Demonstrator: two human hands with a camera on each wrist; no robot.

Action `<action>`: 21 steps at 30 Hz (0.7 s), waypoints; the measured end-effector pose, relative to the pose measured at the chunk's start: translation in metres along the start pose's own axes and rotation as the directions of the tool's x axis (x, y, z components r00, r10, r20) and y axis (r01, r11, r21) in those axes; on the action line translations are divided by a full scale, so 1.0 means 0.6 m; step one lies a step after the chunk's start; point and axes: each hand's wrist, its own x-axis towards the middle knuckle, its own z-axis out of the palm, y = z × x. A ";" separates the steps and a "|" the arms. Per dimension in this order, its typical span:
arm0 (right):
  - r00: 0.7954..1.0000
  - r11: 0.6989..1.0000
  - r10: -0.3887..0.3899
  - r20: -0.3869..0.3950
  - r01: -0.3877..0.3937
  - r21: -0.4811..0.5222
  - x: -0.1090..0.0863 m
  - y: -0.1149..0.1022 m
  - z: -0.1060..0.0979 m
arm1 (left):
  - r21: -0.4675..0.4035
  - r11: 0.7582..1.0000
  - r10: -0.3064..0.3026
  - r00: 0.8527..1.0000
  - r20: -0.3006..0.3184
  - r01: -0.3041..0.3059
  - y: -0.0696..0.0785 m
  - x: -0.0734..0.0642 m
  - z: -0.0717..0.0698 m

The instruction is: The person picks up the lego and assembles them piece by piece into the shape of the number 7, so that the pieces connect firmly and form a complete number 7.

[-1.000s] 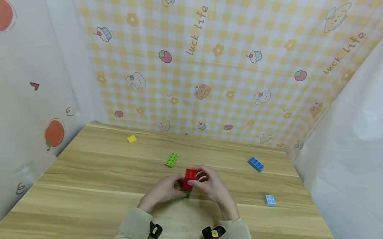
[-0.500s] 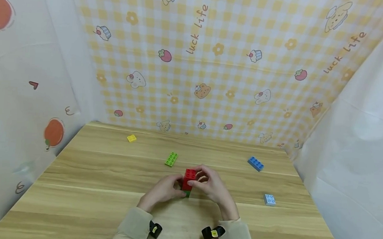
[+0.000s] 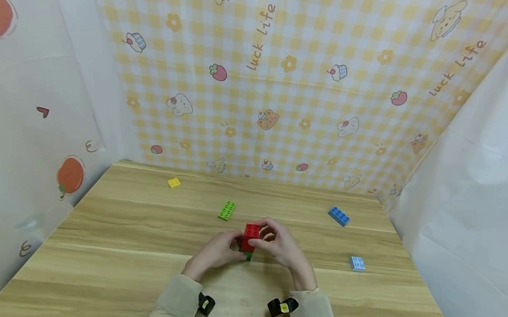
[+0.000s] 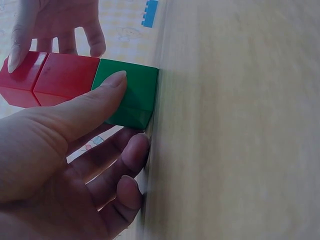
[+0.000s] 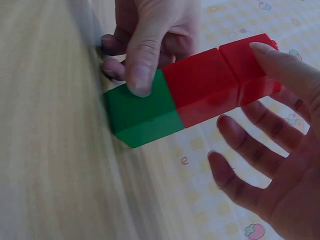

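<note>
A small upright tower stands on the wooden table between both hands: a dark green block [image 5: 147, 117] at the bottom and two red blocks [image 4: 69, 75] stacked over it. My left hand [image 3: 216, 254] grips the green block low down, its thumb [image 4: 95, 107] across the near face and its fingers behind. At the top, my right hand [image 3: 282, 247] pinches the uppermost red block [image 5: 247, 70] between thumb and index finger. Its other fingers spread loosely beside the tower. Studs show on the tower's top in the head view.
Behind the tower lies a lime green block [image 3: 226, 210]. A flat yellow block [image 3: 174, 182] is at the back left, a blue block [image 3: 339, 216] at the back right, and a light blue block [image 3: 357, 263] to the right. A patterned cloth [image 3: 282, 93] hangs behind the table.
Both hands keep their hold on the tower, practically still. The whole head view has shifted up very slightly; the loose blocks stay in place.
</note>
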 end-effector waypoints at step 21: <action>0.999 1.000 0.002 0.036 -0.002 -0.002 -0.002 0.001 0.000 | 0.021 1.000 0.006 1.000 -0.019 -0.006 0.001 -0.002 0.004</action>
